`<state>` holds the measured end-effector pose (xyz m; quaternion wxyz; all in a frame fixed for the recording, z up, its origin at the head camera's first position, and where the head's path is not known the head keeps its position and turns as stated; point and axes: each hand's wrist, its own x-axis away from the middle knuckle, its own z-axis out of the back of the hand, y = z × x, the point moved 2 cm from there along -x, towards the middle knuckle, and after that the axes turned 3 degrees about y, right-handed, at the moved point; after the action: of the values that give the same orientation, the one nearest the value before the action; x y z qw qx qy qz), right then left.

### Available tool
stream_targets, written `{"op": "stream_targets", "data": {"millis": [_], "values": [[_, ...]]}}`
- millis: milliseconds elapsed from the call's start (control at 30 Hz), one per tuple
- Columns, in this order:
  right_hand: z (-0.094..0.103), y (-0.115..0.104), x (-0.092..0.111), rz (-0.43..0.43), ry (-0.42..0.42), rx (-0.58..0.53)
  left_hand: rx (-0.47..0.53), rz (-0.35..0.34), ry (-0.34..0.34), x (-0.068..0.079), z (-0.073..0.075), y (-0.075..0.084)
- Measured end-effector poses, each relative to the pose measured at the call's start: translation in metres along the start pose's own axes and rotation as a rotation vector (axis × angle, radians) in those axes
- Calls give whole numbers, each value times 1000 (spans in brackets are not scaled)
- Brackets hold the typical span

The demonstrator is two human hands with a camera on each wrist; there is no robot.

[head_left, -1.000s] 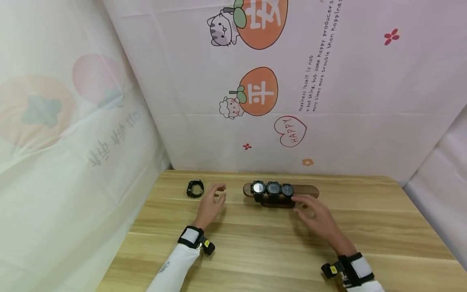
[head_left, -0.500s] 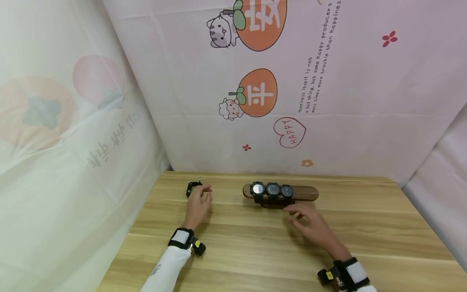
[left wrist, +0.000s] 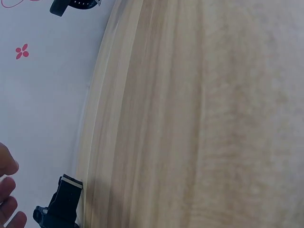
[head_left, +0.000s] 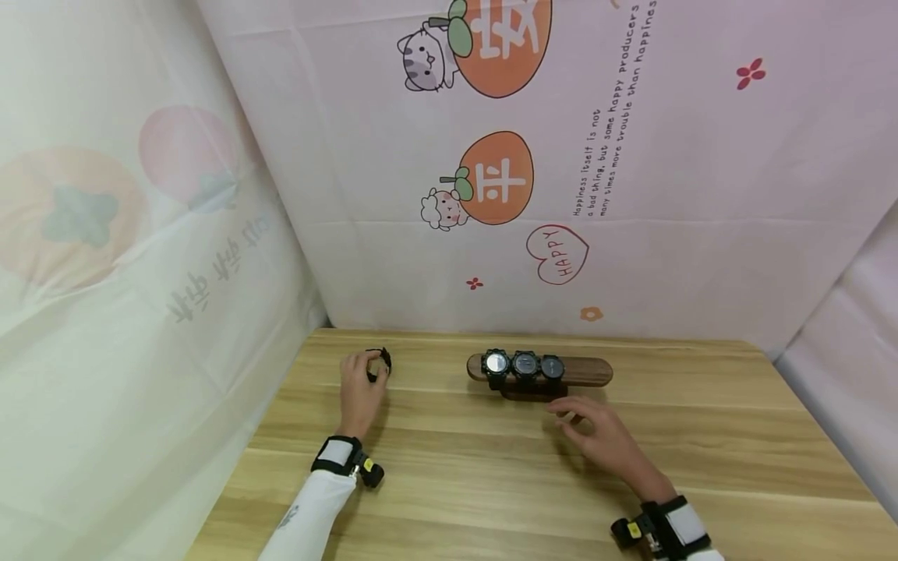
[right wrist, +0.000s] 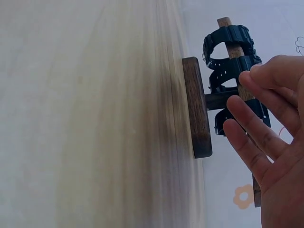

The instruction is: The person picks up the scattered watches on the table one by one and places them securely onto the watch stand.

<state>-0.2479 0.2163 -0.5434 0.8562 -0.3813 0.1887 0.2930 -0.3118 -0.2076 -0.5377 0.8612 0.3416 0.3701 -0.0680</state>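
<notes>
A black wristwatch (head_left: 387, 360) lies at the table's back left. My left hand (head_left: 360, 393) is beside it, fingers curved and partly covering it. In the left wrist view, the fingertips (left wrist: 7, 199) show a gap from the black watch strap (left wrist: 66, 197). Near the back centre stands a dark wooden watch stand (head_left: 588, 370) carrying three black watches (head_left: 525, 364) on its left part. My right hand (head_left: 609, 446) hovers just in front of the stand with loosely bent fingers and nothing in it. The right wrist view shows it beside the strapped watches (right wrist: 231, 34) and wooden base (right wrist: 197, 109).
The light wood table (head_left: 463, 483) runs up to a white printed cloth (head_left: 393, 273) at the back. Another cloth (head_left: 210, 374) borders the left side. The right end of the stand's bar holds no watch.
My left hand has moved left, away from the table's middle, to the lone watch. My right hand has drawn slightly back from the stand, and the three watches on it have stayed put.
</notes>
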Motion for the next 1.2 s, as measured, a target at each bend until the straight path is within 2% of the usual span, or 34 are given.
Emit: {"op": "stream_targets", "data": {"millis": [267,500,733,1000,1200], "values": [[1,0,-1,-1,-7,20,-78,119,29,-2,6,-7],[1,-2,-2,15,-1,36,-99,217,-25,-3,7,-12],[0,-3,0,14,-7,21,-115,374,-80,0,4,-17],[-4,-3,5,30,-16,-5,-110,508,-120,7,2,-26],[-4,-2,6,19,-16,-2,-113,524,-126,6,1,-26]]}}
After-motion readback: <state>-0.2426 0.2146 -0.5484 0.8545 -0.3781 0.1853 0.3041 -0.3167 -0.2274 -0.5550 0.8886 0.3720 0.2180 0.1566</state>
